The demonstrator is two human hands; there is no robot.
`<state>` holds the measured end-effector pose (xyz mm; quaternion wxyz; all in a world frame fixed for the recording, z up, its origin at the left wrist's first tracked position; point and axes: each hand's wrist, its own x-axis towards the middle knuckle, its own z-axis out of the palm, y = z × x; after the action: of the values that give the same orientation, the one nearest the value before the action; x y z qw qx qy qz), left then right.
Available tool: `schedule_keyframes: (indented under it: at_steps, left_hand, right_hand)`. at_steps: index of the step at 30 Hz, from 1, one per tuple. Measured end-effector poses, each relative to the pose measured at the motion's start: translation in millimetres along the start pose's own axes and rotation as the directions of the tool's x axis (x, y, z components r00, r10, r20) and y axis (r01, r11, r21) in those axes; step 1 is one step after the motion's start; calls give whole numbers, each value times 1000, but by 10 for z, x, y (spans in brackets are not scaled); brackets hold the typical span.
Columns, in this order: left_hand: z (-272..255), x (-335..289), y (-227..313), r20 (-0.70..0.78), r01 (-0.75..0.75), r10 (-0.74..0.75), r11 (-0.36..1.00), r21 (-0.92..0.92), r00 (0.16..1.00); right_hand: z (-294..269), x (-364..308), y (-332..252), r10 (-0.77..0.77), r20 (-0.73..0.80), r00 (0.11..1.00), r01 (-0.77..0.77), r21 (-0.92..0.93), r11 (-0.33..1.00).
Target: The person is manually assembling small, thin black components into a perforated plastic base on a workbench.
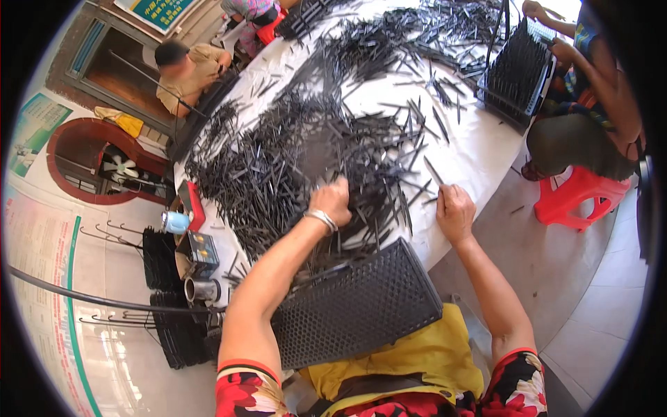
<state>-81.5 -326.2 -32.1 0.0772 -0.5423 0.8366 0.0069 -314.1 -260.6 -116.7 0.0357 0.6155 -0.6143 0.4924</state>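
**Right hand point(455, 212) pinches a dark stick point(432, 169); left hand point(331, 203) is at the pile point(257, 153)**

Your right hand is closed, pinching the lower end of one slim dark stick between thumb and fingers. The stick points up and to the left from your grip, away from you, above the white-covered counter point(479, 139) near its right edge. The rest of that hand is curled in.

Your left hand, with a pale bracelet point(323, 221) at the wrist, is at the near right part of the pile, with loose sticks on both sides of it. Its fingers are curled and point away from you; their tips are too hidden to tell whether they pinch anything. Your two hands are apart, with some sticks and bare white cover between them.

The pile spreads mostly ahead and to the left of your left hand, the sticks lying in every direction. A few loose ones lie between the pile and your right hand.

Nearer to you than both hands, a black tray point(354, 306) full of small holes lies aslant over your yellow apron point(410, 347), its far edge beside the pile. Your left forearm passes by its left end.

Along the counter's left edge are a red box point(194, 206), a light blue cup point(175, 222) and a metal mug point(201, 289). At the right, a co-worker point(590, 132) sits on a red stool point(577, 201) beside a black crate point(504, 104) of upright sticks.
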Motion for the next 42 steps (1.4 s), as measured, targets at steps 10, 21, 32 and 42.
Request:
schedule_keyframes:
  at_steps: [10,21,32,42]
  left_hand:
    - [-618,-117,-285,-177,283,-357,896,-342,917]
    - [-608,-544,-410,-198,-96,190,908,407,961]
    - [-639,-663,-571,-370,-283,487,828,484,791]
    - [-816,-594,-802,-283,261,-329,932,-252,901]
  right_hand:
    - [77,27,100,-34,-9,999,33,-47,998]
    - [-138,600,-665,-54,372,927,-43,247,968]
    - [354,755,-1412,-576,525,627,478,325,816]
    - [440,661,-882,-172,848,501,255,46,966]
